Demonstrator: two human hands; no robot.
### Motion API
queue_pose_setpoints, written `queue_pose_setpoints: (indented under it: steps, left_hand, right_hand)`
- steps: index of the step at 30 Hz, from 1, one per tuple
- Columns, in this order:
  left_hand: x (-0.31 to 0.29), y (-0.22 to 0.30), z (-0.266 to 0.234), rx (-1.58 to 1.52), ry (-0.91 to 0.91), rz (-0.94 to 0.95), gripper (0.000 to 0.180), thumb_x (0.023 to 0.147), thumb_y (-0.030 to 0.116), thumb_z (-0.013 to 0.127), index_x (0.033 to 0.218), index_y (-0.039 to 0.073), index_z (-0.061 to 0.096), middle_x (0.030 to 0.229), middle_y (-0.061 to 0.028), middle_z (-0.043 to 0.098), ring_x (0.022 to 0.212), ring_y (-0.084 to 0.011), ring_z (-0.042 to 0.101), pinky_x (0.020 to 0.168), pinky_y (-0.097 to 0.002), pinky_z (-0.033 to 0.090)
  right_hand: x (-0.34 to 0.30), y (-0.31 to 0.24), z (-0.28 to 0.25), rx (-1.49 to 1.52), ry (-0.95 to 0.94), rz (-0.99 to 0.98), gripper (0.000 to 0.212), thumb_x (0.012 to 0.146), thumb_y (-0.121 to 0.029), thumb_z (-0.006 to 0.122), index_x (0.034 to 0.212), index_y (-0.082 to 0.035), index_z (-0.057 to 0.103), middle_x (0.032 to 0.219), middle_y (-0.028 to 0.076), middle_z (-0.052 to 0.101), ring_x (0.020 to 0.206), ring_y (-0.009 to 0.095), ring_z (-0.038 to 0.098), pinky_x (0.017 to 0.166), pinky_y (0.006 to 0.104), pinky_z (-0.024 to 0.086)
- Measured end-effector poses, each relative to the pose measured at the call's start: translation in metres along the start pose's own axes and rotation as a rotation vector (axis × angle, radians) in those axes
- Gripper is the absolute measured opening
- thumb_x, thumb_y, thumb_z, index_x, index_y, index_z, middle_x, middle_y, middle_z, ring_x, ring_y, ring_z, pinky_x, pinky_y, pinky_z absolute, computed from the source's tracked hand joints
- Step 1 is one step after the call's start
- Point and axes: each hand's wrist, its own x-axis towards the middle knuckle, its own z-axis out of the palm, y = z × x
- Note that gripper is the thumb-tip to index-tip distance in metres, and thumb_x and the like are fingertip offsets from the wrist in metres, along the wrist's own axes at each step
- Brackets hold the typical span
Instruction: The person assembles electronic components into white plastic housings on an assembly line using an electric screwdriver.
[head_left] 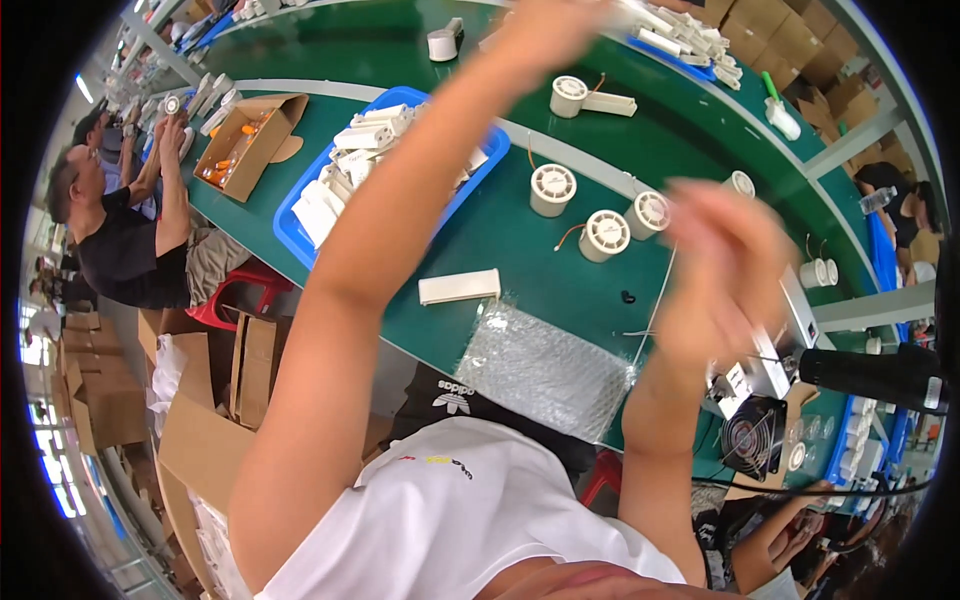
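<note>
My left hand (575, 22) reaches far across the bench at the top edge of the picture. It is smeared by motion and partly cut off, so its fingers cannot be read. My right hand (725, 265) is raised over the right side of the bench, blurred as well. Beside its fingers stands a white cylinder with a slotted round top (650, 213). Two similar cylinders with thin wires, one nearer (605, 235) and one farther (552, 189), stand to its left. A white rectangular housing (459, 287) lies near the bench's front edge, next to bubble wrap (545, 368).
A blue tray (292, 232) of white housings sits under my left arm. Left of it is a cardboard box (245, 150) with orange parts. A black screwdriver-like tool (870, 376) and a small fan (754, 437) are at right. A co-worker (125, 235) sits at left.
</note>
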Motion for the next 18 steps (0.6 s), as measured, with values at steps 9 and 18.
queue_pose_setpoints:
  steps: [9, 18]
  left_hand:
    - [-0.231, 0.015, -0.124, -0.67, 0.545, -0.231, 0.024, 0.102, 0.027, 0.05, 0.111, 0.006, 0.058, 0.114, -0.0083, 0.061, 0.103, -0.0164, 0.06, 0.091, -0.0334, 0.049]
    - [-0.289, 0.008, -0.072, -0.524, 0.407, -0.278, 0.005, 0.095, 0.005, 0.061, 0.099, 0.003, 0.063, 0.109, -0.0075, 0.065, 0.105, -0.0165, 0.059, 0.094, -0.0298, 0.045]
  right_hand:
    - [-0.063, 0.147, 0.195, -0.411, -0.563, 0.222, 0.034, 0.081, -0.023, 0.072, 0.109, -0.004, 0.065, 0.097, 0.012, 0.068, 0.089, 0.03, 0.066, 0.08, 0.0423, 0.053]
    - [-0.035, 0.11, 0.148, 0.297, -0.333, 0.678, 0.026, 0.081, -0.014, 0.07, 0.099, -0.001, 0.059, 0.104, 0.016, 0.068, 0.095, 0.027, 0.067, 0.083, 0.0385, 0.054]
